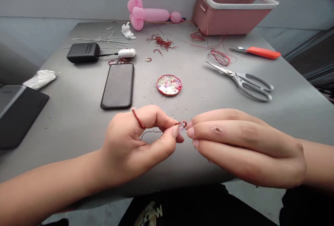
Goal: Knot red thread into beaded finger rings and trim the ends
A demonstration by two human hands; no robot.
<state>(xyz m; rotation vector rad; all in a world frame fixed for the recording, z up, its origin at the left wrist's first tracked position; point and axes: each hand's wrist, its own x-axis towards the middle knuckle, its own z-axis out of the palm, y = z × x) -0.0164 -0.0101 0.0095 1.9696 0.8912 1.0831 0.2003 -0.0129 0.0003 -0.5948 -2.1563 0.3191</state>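
Two hands are meeting just in front of the round red dish of beads (169,85), near the front edge of the grey table (65,114). The left hand (135,142) is pinching a thin red wire (182,124) between thumb and forefinger, and one red wire band (138,119) is sitting wrapped around its index finger; a dark strand is trailing back under the palm. The right hand (245,146) is lying with fingers stretched toward the same small wire loop, its fingertips (190,132) closing on it, though whether a bead is caught there is too small to tell. Left of the dish one black smartphone (118,85) is lying face up, and beyond the phone one black power bank (83,52) is sitting with a white plug (126,53). Right of the dish one pair of steel scissors (242,80) is lying open, and beyond it one orange-handled tool (261,52). Behind the dish loose red wire tangles (161,41) are lying scattered, with one pink balloon animal (148,13) and one pink basket (232,10) at the far edge of the table. Far left of the dish one crumpled white tissue (40,78) is lying
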